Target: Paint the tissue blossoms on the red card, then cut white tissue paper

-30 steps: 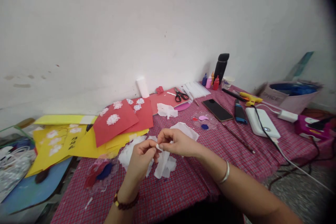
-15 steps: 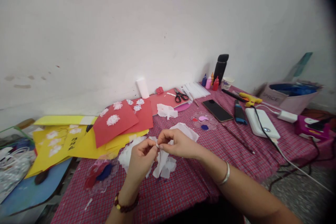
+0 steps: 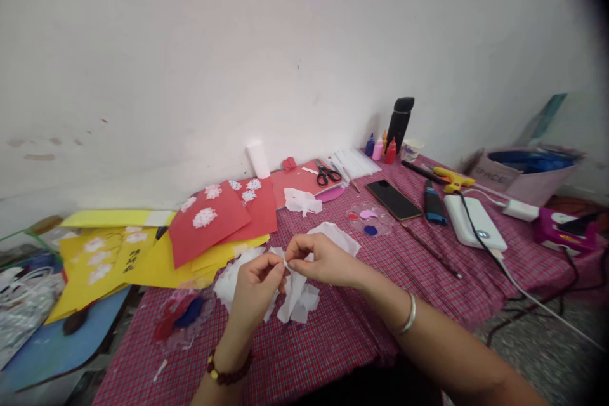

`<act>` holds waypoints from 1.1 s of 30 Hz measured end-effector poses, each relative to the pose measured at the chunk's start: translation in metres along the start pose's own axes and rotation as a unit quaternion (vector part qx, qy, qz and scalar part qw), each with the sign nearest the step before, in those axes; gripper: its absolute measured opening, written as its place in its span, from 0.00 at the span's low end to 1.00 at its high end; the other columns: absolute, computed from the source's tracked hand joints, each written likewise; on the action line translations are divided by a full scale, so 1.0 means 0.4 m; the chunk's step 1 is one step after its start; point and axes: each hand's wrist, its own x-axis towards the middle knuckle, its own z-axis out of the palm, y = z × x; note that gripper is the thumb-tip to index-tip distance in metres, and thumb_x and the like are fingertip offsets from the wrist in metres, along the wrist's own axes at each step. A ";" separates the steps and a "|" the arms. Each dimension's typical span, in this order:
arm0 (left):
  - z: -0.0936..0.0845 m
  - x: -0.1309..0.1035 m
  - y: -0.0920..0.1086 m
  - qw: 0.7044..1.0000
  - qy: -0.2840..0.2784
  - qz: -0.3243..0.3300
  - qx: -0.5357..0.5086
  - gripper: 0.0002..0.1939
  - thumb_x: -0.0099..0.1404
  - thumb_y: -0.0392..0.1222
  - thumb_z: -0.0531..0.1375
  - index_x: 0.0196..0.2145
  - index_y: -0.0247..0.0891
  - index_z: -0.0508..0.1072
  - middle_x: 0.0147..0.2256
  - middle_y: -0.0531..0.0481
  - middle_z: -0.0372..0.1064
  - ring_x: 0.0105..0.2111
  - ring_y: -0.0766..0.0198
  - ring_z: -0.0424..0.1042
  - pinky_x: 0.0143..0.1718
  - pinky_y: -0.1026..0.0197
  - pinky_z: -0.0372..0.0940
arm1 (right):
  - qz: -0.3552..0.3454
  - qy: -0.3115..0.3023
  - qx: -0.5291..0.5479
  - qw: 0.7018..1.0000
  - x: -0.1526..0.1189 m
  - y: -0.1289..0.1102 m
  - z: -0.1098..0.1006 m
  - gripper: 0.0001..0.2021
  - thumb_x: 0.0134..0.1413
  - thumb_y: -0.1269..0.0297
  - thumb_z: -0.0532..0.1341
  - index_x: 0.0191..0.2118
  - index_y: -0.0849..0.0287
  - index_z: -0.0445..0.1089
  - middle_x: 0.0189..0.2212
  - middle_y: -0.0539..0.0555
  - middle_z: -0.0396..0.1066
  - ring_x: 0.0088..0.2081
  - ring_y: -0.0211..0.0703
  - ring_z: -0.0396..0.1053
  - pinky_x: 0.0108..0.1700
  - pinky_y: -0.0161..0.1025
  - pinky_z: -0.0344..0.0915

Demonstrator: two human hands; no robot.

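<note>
Together, the left hand [image 3: 257, 284] and right hand [image 3: 320, 260] pinch one white tissue piece [image 3: 295, 295], fingertips closed on its top; more tissue scraps [image 3: 229, 280] lie beneath the left hand.

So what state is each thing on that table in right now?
white tissue paper: crumpled, pinched between both hands
left hand: fingers closed on the tissue
right hand: fingers closed on the tissue
scissors: lying flat, closed
phone: screen dark
power bank: cable plugged in

Thin, matt white tissue paper [image 3: 297, 295] — crumpled — over a woven checked cloth [image 3: 333, 336]; glossy black phone [image 3: 394, 199].
</note>
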 end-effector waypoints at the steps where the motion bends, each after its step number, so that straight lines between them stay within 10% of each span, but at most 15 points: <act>1: 0.000 0.000 -0.001 1.000 -0.002 0.000 -0.007 0.09 0.61 0.39 0.59 0.25 0.37 0.72 0.19 0.56 0.66 0.19 0.68 0.66 0.23 0.66 0.61 | 0.001 0.000 -0.001 1.000 0.000 0.000 0.000 0.02 0.51 0.71 0.59 0.30 0.61 0.69 0.25 0.48 0.67 0.28 0.34 0.63 0.33 0.33 0.61; 21: 0.021 -0.001 0.035 0.998 0.047 -0.005 0.044 0.09 0.57 0.41 0.59 0.22 0.37 0.72 0.16 0.56 0.64 0.18 0.68 0.64 0.22 0.67 0.59 | 0.002 0.003 -0.007 1.000 -0.003 -0.005 0.001 0.03 0.54 0.67 0.59 0.33 0.61 0.68 0.26 0.48 0.67 0.29 0.35 0.64 0.33 0.33 0.60; 27: 0.037 0.001 0.021 0.997 0.079 -0.004 0.022 0.09 0.58 0.43 0.59 0.25 0.36 0.72 0.17 0.56 0.64 0.19 0.68 0.63 0.22 0.67 0.58 | -0.010 0.104 -0.046 0.993 0.007 0.020 0.022 0.02 0.52 0.70 0.58 0.30 0.60 0.66 0.24 0.48 0.66 0.27 0.35 0.63 0.30 0.32 0.58; 33: 0.020 0.023 0.007 0.967 0.153 -0.057 -0.195 0.09 0.52 0.42 0.62 0.22 0.36 0.67 0.20 0.54 0.68 0.19 0.68 0.65 0.23 0.65 0.62 | 0.063 0.176 0.201 0.962 0.032 0.039 0.010 0.12 0.50 0.57 0.61 0.28 0.59 0.61 0.24 0.49 0.69 0.24 0.34 0.65 0.29 0.33 0.64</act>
